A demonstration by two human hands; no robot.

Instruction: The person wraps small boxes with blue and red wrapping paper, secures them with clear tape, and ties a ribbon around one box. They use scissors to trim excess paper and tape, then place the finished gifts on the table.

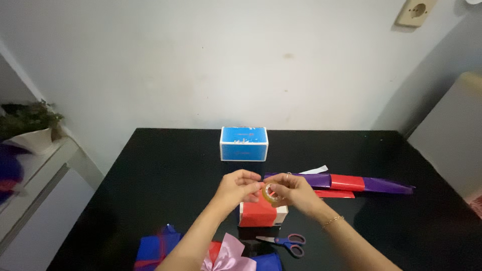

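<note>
Pale grey walls rise behind a black desk [165,190] that fills the lower half of the frame, seen from a camera on the person's head. At the centre of the picture both hands meet just above the desk. The right hand [293,193] grasps a small roll of clear tape [271,193] between fingers and thumb. The left hand [238,188] pinches at the roll's edge, fingers curled closed against it. Directly below the hands sits a small box wrapped in red paper [258,214], one end white. Blue-handled scissors [286,242] lie just below that box. Behind the hands, toward the wall, stands a blue box with white edges [244,143]. To the right lies a long roll of purple and red wrapping paper [346,182]. At the bottom edge, a pink ribbon bow [228,256] rests on blue paper [155,248]. A potted plant [30,128] sits at far left.
</note>
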